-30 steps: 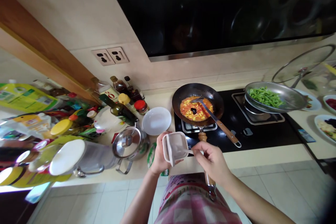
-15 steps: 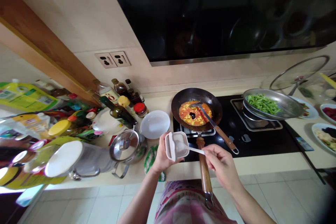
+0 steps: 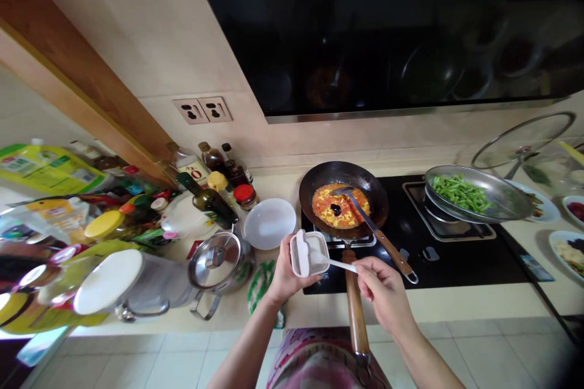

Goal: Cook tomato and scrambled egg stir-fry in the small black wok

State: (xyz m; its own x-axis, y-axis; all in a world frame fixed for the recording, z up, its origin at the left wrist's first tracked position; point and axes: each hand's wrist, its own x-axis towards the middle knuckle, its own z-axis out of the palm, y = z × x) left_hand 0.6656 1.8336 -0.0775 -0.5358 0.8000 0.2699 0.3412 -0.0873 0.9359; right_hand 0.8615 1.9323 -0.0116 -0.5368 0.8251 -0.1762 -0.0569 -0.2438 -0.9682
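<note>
My left hand (image 3: 288, 270) is wrapped round a small white seasoning box (image 3: 300, 258) with its lid tipped up. A white spoon (image 3: 343, 265) dips into the box, its handle pinched in my right hand (image 3: 382, 289). Whatever lies in the spoon's bowl is hard to make out. Just beyond them a dark wok (image 3: 374, 185) sits on the left burner. It holds a red and yellow tomato-and-egg mix (image 3: 326, 202) with a dark patch of sauce. A spatula (image 3: 381, 237) with a wooden handle leans in the wok. The wok's wooden handle (image 3: 356, 310) points towards me, below my right hand.
A second pan (image 3: 515, 203) with green vegetables stands on the right burner, plates of food beyond it. To the left are an empty white plate (image 3: 270, 223), a lidded steel pot (image 3: 214, 264), a green-and-white cloth (image 3: 261, 285), bottles and jars. A dark range hood (image 3: 387, 55) hangs above.
The view has tilted slightly upward, so the counter and stove sit lower in the picture. Both hands keep their hold on box and spoon, with the spoon still in the box.
</note>
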